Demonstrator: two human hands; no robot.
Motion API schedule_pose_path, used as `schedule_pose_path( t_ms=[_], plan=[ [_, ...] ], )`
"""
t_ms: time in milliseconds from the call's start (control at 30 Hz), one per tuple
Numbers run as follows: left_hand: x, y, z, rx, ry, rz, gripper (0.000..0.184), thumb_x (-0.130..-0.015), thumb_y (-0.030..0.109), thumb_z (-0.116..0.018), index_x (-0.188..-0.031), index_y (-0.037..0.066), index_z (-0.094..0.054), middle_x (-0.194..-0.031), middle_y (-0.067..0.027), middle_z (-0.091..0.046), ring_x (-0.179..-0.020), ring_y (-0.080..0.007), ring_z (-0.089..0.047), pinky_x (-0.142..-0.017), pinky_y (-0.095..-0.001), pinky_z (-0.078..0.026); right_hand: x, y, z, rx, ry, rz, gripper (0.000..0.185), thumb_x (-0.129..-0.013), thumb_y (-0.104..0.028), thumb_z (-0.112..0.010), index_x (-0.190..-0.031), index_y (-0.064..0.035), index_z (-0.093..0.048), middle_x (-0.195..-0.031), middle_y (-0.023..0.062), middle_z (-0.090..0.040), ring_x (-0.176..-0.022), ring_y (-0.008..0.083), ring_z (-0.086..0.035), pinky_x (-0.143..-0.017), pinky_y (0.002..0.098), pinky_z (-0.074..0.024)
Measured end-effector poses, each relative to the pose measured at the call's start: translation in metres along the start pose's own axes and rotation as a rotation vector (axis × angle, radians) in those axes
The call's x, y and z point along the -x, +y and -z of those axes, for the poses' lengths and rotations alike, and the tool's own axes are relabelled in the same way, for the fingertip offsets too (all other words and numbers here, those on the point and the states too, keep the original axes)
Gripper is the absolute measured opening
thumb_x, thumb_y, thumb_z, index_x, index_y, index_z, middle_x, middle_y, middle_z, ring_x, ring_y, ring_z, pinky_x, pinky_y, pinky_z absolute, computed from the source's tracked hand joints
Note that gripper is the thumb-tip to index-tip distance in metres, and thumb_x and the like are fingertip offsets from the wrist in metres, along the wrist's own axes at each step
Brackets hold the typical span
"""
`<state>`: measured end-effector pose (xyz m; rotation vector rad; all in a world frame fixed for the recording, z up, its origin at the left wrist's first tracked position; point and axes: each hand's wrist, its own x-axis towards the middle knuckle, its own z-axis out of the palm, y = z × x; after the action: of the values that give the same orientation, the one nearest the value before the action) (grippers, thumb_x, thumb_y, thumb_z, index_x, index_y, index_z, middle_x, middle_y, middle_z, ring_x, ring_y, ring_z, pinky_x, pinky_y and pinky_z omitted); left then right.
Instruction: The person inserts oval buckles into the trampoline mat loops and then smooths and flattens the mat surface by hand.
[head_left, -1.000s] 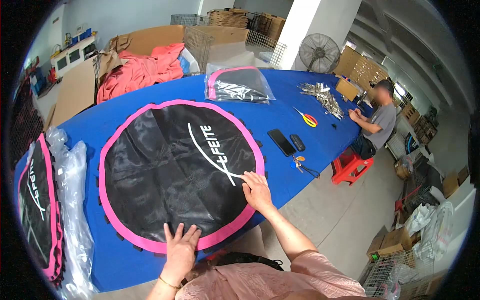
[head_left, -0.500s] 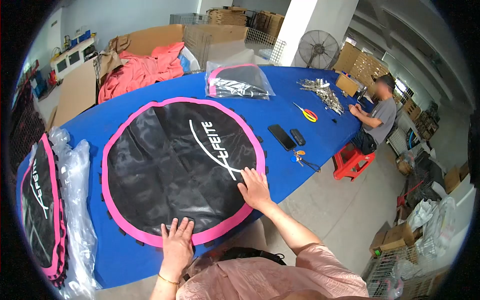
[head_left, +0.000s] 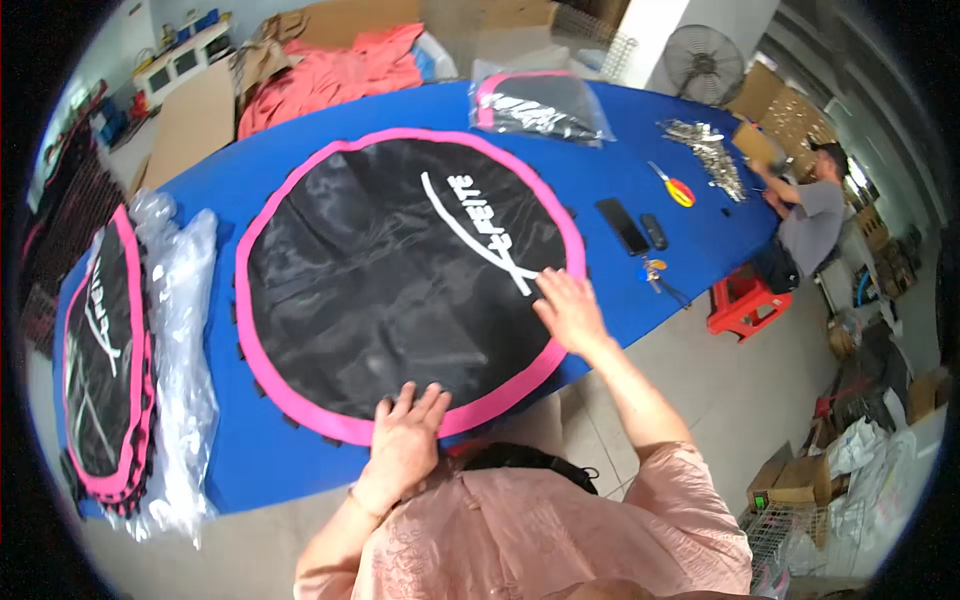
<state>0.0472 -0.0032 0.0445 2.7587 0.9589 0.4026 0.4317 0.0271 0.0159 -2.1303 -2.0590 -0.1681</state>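
Observation:
A round black trampoline mat (head_left: pixel 400 270) with a pink rim, white lettering and small black tabs along its edge lies spread on the blue table. My left hand (head_left: pixel 408 435) rests flat across the near rim, fingers stretched onto the black fabric. On the right side, my right hand (head_left: pixel 572 312) lies flat over the rim just below the lettering, its fingers slightly apart. Neither hand grips anything. Several similar mats (head_left: pixel 105 360) are stacked at the table's left end, beside a heap of clear plastic bags (head_left: pixel 182 370).
A bagged mat (head_left: pixel 540 105) lies at the far edge. Toward the right are a phone (head_left: pixel 622 226), a black case (head_left: pixel 654 231), keys (head_left: pixel 653 270), yellow-red scissors (head_left: pixel 678 190) and a metal parts pile (head_left: pixel 712 155). A co-worker (head_left: pixel 812 215) sits by a red stool (head_left: pixel 745 303).
The camera has tilted downward and turned slightly left, so the scene sits higher and farther right. Both hands stay flat at about the same places on the mat.

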Motion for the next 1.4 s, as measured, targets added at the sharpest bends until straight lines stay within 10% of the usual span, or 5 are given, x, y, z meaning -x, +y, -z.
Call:
schedule_pose_path(
  t_ms=[133,200,567,1033,1400],
  plan=[
    [-0.013,0.013,-0.002,0.081,-0.082,-0.033,0.06,-0.084,0.012,-0.067,-0.143,0.009,-0.062,-0.148,-0.0115,-0.061,-0.134,-0.0402,-0.056,-0.107,-0.0564,-0.043,-0.014,0.017,-0.008,0.032,0.049,-0.085,0.045,-0.108,-0.033,-0.054,-0.151,-0.0207,-0.056,-0.16,0.0108,-0.051,-0.15,0.0346,-0.044,-0.122,0.0624,-0.0304],
    [-0.022,0.013,-0.004,-0.106,-0.125,-0.151,0.058,-0.092,0.035,-0.071,-0.143,0.008,-0.063,-0.149,-0.0098,-0.061,-0.135,-0.0394,-0.055,-0.116,-0.0592,-0.037,-0.019,0.01,-0.013,-0.012,0.017,-0.221,0.046,-0.109,-0.03,-0.052,-0.154,-0.0216,-0.052,-0.162,0.0106,-0.049,-0.152,0.0357,-0.041,-0.122,0.0649,-0.0292],
    [-0.118,-0.043,-0.028,-0.12,-0.025,-0.039,0.051,-0.102,0.032,-0.06,-0.147,0.009,-0.058,-0.153,-0.0109,-0.058,-0.144,-0.0348,-0.05,-0.121,-0.0666,-0.026,-0.022,0.003,-0.068,0.131,0.411,-0.199,0.043,-0.102,-0.029,-0.06,-0.142,-0.0136,-0.061,-0.15,0.0117,-0.057,-0.143,0.038,-0.049,-0.114,0.0672,-0.0362],
    [-0.147,-0.035,-0.051,-0.1,0.028,-0.09,0.049,-0.1,0.028,-0.062,-0.145,0.01,-0.06,-0.15,-0.0089,-0.06,-0.142,-0.0299,-0.052,-0.122,-0.0675,-0.025,-0.02,-0.017,-0.038,-0.045,0.382,-0.269,0.041,-0.102,-0.026,-0.059,-0.14,-0.011,-0.062,-0.15,0.0148,-0.056,-0.143,0.0376,-0.048,-0.117,0.0651,-0.0326],
    [-0.125,-0.157,-0.011,-0.159,-0.004,0.328,0.052,-0.102,0.029,-0.058,-0.151,0.01,-0.055,-0.159,-0.0072,-0.054,-0.149,-0.0295,-0.046,-0.124,-0.0682,-0.021,-0.02,-0.017,-0.03,-0.073,0.224,-0.336,0.045,-0.105,-0.027,-0.057,-0.147,-0.0132,-0.057,-0.157,0.0153,-0.053,-0.15,0.0412,-0.042,-0.122,0.0645,-0.028]
  ],
)
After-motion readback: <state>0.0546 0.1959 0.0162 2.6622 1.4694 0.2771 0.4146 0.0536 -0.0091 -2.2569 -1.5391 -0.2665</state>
